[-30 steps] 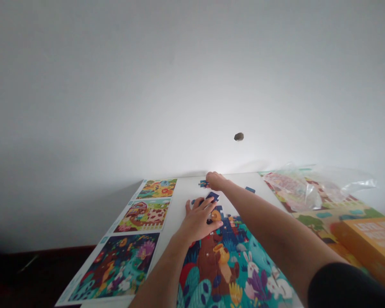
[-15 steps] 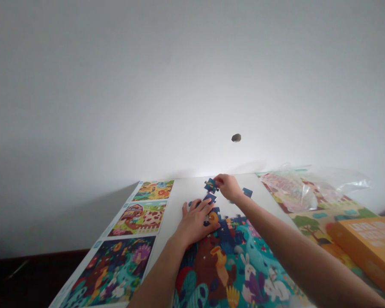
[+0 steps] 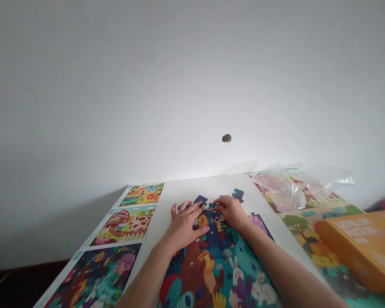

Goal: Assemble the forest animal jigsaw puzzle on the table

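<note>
A colourful jigsaw puzzle [image 3: 208,265] with a bear and rabbits lies on the white table. My left hand [image 3: 186,224] rests over its upper left edge, fingers spread, touching the pieces there. My right hand [image 3: 231,210] pinches a dark blue piece [image 3: 212,207] at the puzzle's top edge, just right of my left fingers. Above my left fingertips sits a dark blue piece [image 3: 200,199]. Beyond my right hand lies another blue piece [image 3: 238,194]. My right hand and wrist hide part of the puzzle's upper right.
Three picture sheets [image 3: 123,224] line the table's left side. At the right are an orange box [image 3: 362,248], a clear plastic bag [image 3: 291,190] and printed farm and animal pictures [image 3: 311,226]. A white wall [image 3: 192,85] with a small hole rises behind the table.
My right hand has brought its piece down from the bare table to the puzzle's top edge, beside my left hand. The view has shifted slightly to the right.
</note>
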A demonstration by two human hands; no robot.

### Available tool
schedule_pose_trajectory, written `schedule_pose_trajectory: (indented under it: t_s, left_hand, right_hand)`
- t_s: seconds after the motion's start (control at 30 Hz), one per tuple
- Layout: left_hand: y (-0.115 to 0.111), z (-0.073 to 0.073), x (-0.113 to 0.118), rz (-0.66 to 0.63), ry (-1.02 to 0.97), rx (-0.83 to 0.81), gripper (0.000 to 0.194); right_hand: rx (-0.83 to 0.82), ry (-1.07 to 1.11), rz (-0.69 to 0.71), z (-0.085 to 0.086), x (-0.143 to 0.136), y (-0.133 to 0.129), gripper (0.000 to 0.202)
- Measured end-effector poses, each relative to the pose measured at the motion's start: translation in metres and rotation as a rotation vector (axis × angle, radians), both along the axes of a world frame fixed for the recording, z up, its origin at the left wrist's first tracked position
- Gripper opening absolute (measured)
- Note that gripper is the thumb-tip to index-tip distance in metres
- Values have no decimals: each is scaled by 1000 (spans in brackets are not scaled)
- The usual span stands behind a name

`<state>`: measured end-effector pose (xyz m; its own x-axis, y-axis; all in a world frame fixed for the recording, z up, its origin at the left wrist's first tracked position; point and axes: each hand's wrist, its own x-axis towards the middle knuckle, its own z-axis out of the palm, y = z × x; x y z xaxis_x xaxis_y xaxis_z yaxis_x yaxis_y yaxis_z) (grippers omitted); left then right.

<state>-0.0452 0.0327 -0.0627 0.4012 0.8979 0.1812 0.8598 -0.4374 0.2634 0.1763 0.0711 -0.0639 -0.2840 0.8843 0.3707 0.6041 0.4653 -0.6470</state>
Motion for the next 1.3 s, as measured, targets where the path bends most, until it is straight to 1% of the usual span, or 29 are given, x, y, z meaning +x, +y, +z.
schedule_pose_trajectory:
  t_s: [0.13, 0.3, 0.37, 0.43, 0.5, 0.6, 0.67, 0.73, 0.83, 0.87, 0.9, 0.97, 1.07, 1.2, 1.3]
  left_hand:
    - [1, -2, -1, -17, -24, 43, 57]
    - [3, -4, -1, -39, -46, 78, 58]
    - [3, -5, -1, -45, -56, 79, 58]
    - [3, -6, -1, -41, -66, 78, 60]
    - [4, -8, -2, -30, -79, 86, 64]
    - [4, -9, -2, -24, -92, 96, 69]
    - [4, -8, -2, -34, -88, 91, 65]
    - [4, -6, -2, -48, -75, 78, 57]
    - [3, -5, -2, -49, -64, 68, 51]
    - [3, -5, -2, -49, -64, 69, 50]
    - [2, -5, -2, -49, -66, 73, 49]
    - [2, -5, -2, -54, -70, 81, 47]
    - [2, -6, -3, -55, -70, 86, 46]
    - [2, -5, -2, -50, -61, 76, 47]
    - [2, -3, -2, -44, -53, 65, 48]
  right_hand:
    - [-5, -77, 31, -4, 1, 0, 25]
    - [-3, -228, -44, -4, 1, -3, 30]
    - [-13, -229, -48, -2, -1, -3, 30]
    - [-14, -143, -30, -1, -1, -3, 29]
    - [-11, 1, -54, 0, -1, -1, 27]
    - [-73, 193, -198, -1, 3, 4, 25]
    - [-128, 224, -277, -3, 8, 8, 29]
    - [-129, 127, -343, -4, 12, 9, 35]
    - [-83, -153, -464, -4, 15, 7, 50]
    - [-81, -235, -482, -3, 16, 5, 55]
    - [-88, -299, -480, -2, 16, 4, 57]
    - [-103, -377, -442, 1, 16, 1, 55]
    - [-96, -413, -399, 5, 17, 0, 49]
    - [-42, -341, -360, 5, 16, 2, 49]
    - [-27, -187, -294, 1, 15, 5, 40]
